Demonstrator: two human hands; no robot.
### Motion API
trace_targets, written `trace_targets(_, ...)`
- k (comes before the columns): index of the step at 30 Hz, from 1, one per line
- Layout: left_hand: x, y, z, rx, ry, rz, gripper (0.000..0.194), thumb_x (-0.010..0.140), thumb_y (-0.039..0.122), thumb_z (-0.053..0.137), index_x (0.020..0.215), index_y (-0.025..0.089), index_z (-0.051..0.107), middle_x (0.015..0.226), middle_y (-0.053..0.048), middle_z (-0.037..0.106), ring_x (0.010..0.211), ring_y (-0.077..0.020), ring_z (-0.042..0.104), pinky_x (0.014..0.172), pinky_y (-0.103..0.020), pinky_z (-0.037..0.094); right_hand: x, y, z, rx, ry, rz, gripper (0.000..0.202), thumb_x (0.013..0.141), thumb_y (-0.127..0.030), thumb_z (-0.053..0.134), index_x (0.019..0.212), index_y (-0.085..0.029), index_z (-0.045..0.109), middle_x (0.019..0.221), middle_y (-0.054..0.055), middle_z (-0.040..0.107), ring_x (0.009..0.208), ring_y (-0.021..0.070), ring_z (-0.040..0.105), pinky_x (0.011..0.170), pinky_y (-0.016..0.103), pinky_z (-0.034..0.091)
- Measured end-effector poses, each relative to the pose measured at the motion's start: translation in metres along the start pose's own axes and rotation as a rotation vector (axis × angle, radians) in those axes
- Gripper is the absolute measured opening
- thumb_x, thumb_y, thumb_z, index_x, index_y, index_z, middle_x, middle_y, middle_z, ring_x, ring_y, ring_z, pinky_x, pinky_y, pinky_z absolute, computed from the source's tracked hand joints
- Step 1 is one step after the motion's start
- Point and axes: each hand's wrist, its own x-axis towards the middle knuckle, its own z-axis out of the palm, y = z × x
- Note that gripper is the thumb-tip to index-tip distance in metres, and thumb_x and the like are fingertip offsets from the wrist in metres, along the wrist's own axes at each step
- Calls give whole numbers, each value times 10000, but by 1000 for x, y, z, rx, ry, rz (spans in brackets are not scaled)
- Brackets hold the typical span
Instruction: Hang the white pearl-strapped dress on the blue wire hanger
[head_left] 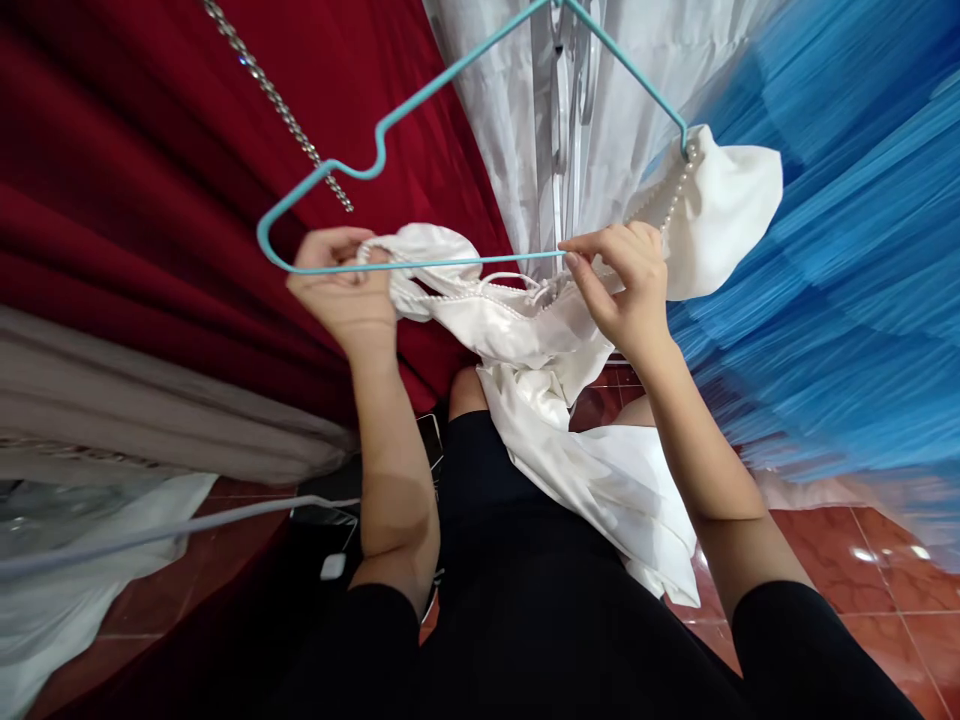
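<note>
A light-blue wire hanger point(450, 75) hangs in front of me. The right shoulder of a white garment with pearl-bead trim point(517, 335) is over the hanger's right end, and its cloth drapes down across my lap. At the hanger's left end, my left hand point(341, 285) is closed on the garment's gathered, pearl-edged part, behind the bottom bar; the fingertips are partly hidden. My right hand point(626, 285) pinches the bottom bar right of its middle, thumb and forefinger together. The left shoulder notch of the hanger is bare.
Dark red cloth point(187, 150) with a beaded strand point(274, 95) hangs at left. White cloth point(495, 120) hangs behind the hanger, and blue tulle point(832, 250) at right. Beige cloth point(150, 395) and a pale rod point(187, 525) are at lower left, above red floor tiles point(870, 560).
</note>
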Motion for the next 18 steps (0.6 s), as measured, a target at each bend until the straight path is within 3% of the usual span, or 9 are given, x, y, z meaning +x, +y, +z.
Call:
trace_targets(3,-25,67,10,-180,60,-180,94,995,261,581,1059,199,610,968,-34,690,858,-158,695,734,-350,601,-1,-1,7,-3,9,11,249,1058,-429,518,1041,-282,718,866,18,677,871,199,602,958,440,444)
trace_targets(6,-26,130,11,-257,-26,-42,94,973,286,611,956,229,684,878,-29,709,840,-187,688,754,-355,577,-2,-1,9,-10,10,9,250,1063,-423,508,1069,-292,721,879,14,683,883,202,610,966,446,441)
trace_targets(8,-14,155,5,-280,-116,61,121,1012,295,584,959,263,688,955,-29,734,932,-216,699,848,-408,575,-2,-1,5,-13,23,0,251,1063,-417,506,1070,-293,724,871,12,676,882,201,604,952,443,438)
trace_targets(12,14,166,-8,-197,-207,53,98,1039,287,589,1076,278,679,1252,-32,716,1234,-268,623,1087,-506,483,-4,-2,-5,-18,0,-33,240,1054,-381,503,1117,-293,718,908,19,680,907,213,600,951,455,432)
trace_targets(16,23,158,-7,-162,-321,24,208,1060,224,507,1176,263,675,1140,-30,745,1067,-240,662,1048,-450,473,-6,-5,-11,9,-90,-105,257,1027,-361,532,1236,-319,676,1116,31,710,1050,248,633,1001,495,443)
trace_targets(18,22,155,-4,-126,-322,31,218,1051,215,497,1134,272,691,1100,-23,743,1037,-243,660,1051,-456,454,-7,-3,-13,18,1,-123,264,1019,-363,529,1246,-330,661,1189,49,687,1135,273,631,1028,525,453)
